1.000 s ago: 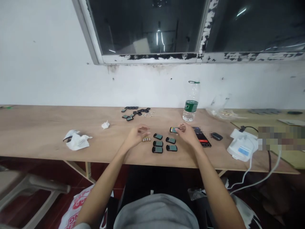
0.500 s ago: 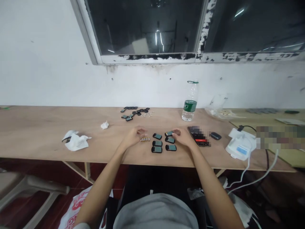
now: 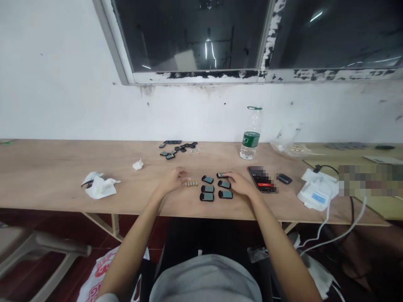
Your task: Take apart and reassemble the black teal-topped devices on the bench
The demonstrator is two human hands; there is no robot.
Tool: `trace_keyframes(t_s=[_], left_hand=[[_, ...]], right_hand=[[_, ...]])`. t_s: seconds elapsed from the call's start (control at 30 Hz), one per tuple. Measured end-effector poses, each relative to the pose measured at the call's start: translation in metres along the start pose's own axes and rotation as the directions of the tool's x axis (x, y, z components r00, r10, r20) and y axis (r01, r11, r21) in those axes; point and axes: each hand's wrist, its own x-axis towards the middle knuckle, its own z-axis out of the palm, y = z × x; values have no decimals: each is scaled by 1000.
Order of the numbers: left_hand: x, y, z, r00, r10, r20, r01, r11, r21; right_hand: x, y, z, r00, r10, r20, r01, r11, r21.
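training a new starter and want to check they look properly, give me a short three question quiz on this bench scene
1. How many black screened units form the two neat columns?
2. True or false: the water bottle stands upright.
3. Which hand lies beside the row of small brass-coloured parts?
Key: 1 six; 2 true; 3 the left hand.

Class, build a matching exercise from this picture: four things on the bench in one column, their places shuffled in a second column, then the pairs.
Things:
1. water bottle
2. phone
3. crumpled white wrapper
4. row of small brass pieces

Places:
A. by the left hand
B. toward the left end of the bench
C. upright, near the wall
D. just right of the right hand

Pairs: 1-C, 2-D, 3-B, 4-A
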Motion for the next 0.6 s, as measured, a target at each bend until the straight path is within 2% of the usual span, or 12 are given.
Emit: trace_keyframes(t_s=[0.1, 0.2, 0.3, 0.4, 0.53, 0.6], left_hand=[[2, -5, -1, 999, 4, -33, -4, 1000, 20], [1, -6, -3, 1000, -12, -14, 13, 999, 30], [-1, -8, -3, 997, -53, 47, 49, 995, 90], [-2, -13, -3, 994, -69, 87, 54, 985, 163], [1, -22, 1, 984, -90, 153, 59, 979, 197], [2, -25, 3, 984, -111, 141, 86, 981, 172]], right_hand=[[-1, -8, -4, 999, 5, -47, -6, 1000, -23], [-4, -16, -11, 994, 78, -73, -82, 995, -64], [-8, -19, -17, 991, 133, 4, -133, 989, -61], [-10, -15, -19, 989, 126, 82, -124, 992, -28], [-9, -9, -19, 984, 132, 115, -134, 991, 10], [-8, -8, -17, 983, 139, 117, -143, 989, 26]])
